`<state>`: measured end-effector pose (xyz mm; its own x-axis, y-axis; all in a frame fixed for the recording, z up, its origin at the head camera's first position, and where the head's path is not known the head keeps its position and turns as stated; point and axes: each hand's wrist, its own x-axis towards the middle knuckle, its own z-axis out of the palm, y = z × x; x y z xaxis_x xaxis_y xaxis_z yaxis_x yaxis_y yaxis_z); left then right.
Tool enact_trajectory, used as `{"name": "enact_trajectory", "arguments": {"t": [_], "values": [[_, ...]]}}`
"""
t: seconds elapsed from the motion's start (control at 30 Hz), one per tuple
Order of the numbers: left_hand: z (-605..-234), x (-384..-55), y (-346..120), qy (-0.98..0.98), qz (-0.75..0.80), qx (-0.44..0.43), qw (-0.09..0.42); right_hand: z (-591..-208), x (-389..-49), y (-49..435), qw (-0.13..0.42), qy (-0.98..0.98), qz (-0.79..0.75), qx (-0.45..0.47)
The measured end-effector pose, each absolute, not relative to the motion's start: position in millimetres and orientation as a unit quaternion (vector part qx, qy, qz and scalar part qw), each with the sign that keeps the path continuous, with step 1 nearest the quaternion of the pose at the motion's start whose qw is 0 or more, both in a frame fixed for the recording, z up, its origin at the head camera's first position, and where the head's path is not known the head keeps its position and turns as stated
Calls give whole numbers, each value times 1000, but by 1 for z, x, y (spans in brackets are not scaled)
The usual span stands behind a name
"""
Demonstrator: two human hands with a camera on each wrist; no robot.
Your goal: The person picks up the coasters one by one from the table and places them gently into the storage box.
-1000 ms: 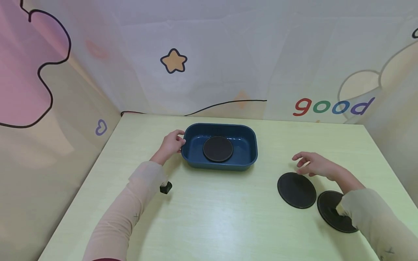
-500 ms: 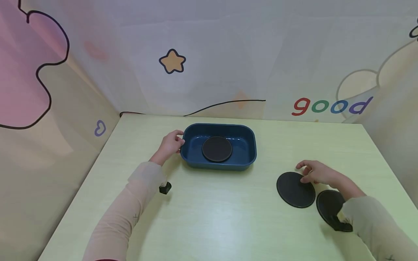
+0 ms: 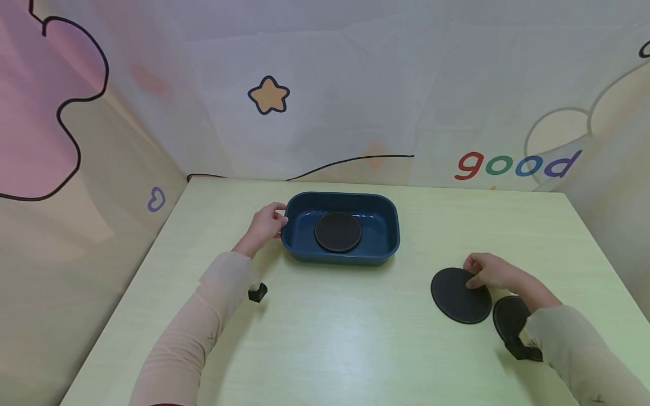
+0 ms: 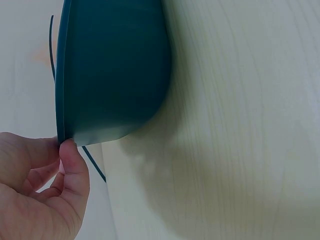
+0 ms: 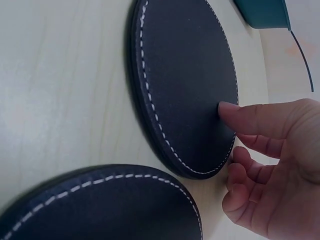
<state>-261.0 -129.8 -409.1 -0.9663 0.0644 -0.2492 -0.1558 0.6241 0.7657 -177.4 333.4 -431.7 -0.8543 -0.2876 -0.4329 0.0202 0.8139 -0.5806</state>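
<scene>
At the left end of a blue rectangular tray (image 3: 382,228), my left hand (image 3: 264,225) pinches the rim between thumb and fingers; the left wrist view shows the fingertips on the tray's corner edge (image 4: 61,100). Inside the tray lies a round black coaster (image 3: 337,232). On the right, my right hand (image 3: 493,272) pinches the far-right edge of another black coaster (image 3: 457,299). Its thumb lies on top in the right wrist view, over the white-stitched leather-like face (image 5: 185,75), while the index fingertip is hidden behind the edge. That coaster appears flat on the table.
A third black coaster (image 3: 508,316) lies beneath my right wrist, partly covered by the sleeve and a black wrist device (image 3: 523,349). The pale wooden table (image 3: 345,338) meets a printed cloth backdrop (image 3: 345,84) behind the tray.
My right hand has come down and toward me, from beyond the coaster onto its edge, and its fingers have closed there. The left hand and the tray have stayed put.
</scene>
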Motion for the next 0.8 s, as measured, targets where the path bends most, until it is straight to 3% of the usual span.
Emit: {"name": "enact_trajectory", "arguments": {"t": [0.8], "values": [[-408,-261,-129,890,436,-32,128,-407,-180,339,305,885,-345,-64]]}}
